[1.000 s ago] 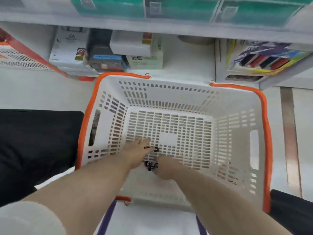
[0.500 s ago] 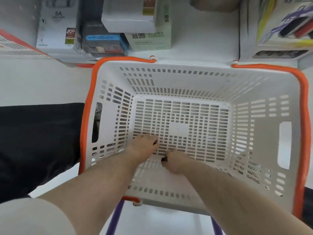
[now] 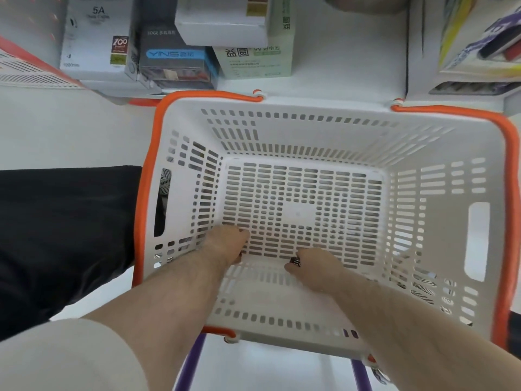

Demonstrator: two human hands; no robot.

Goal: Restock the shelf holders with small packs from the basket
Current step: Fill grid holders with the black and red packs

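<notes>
Hands deep in white basket (image 3: 304, 131), at near edge of floor. Right hand (image 3: 315, 262) grip pinches small dark pack (image 3: 295, 261), sticking out at thumb side. Left hand (image 3: 228, 242) curled, contents hidden: cannot tell grip state. Likely gathering last packs for shelf.

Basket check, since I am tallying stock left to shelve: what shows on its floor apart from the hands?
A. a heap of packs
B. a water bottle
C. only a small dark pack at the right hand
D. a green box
C: on the slotted floor of the basket only one small dark pack shows, at the fingers of the right hand.
</notes>
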